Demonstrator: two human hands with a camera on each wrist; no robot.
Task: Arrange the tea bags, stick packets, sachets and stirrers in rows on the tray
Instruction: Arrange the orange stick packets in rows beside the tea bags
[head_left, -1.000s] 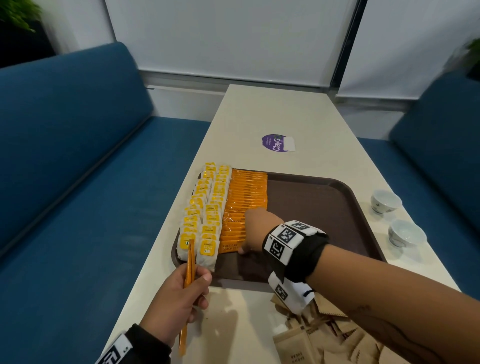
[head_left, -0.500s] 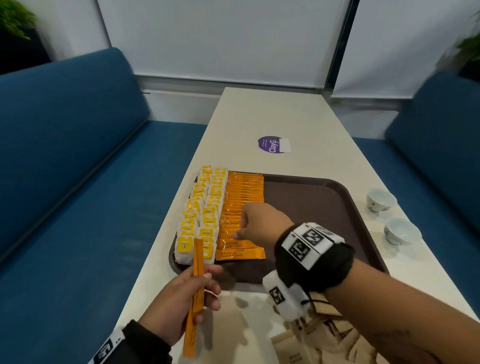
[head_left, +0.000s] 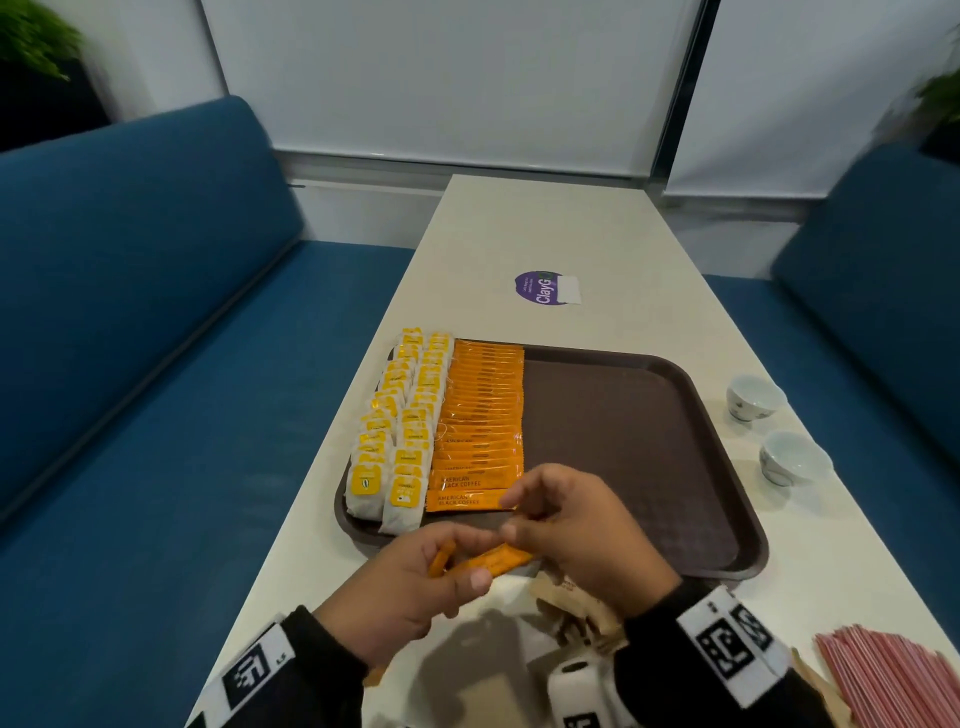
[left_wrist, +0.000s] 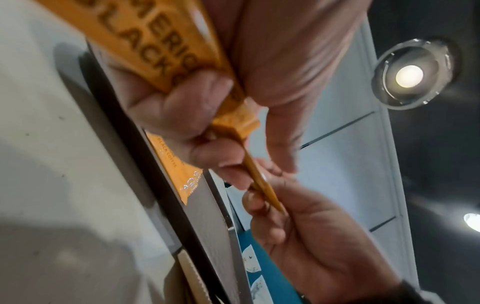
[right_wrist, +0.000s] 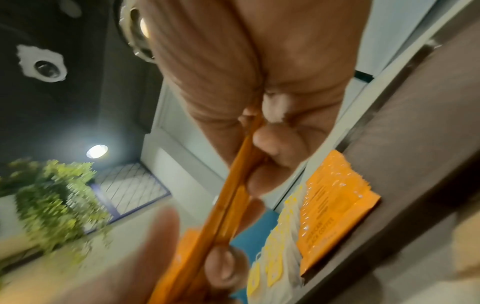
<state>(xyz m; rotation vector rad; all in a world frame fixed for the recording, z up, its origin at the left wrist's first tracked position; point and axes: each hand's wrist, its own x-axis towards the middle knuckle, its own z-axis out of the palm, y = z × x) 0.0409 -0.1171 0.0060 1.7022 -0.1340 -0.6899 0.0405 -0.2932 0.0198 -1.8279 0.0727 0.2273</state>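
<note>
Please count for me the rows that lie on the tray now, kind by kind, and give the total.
yellow tea bags: 2 rows
orange stick packets: 1 row
brown sachets: 0 rows, all off the tray
red stirrers: 0 rows, all off the tray
Total: 3 rows

Even, soft indoor light; ceiling spotlights (left_wrist: 409, 76) glare in wrist views, which blur heavily; the head view bends at edges.

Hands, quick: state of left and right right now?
Left hand: grips the orange stick packets.
Right hand: fingertips pinch the far end of one of those packets, seen from both wrist views.
</note>
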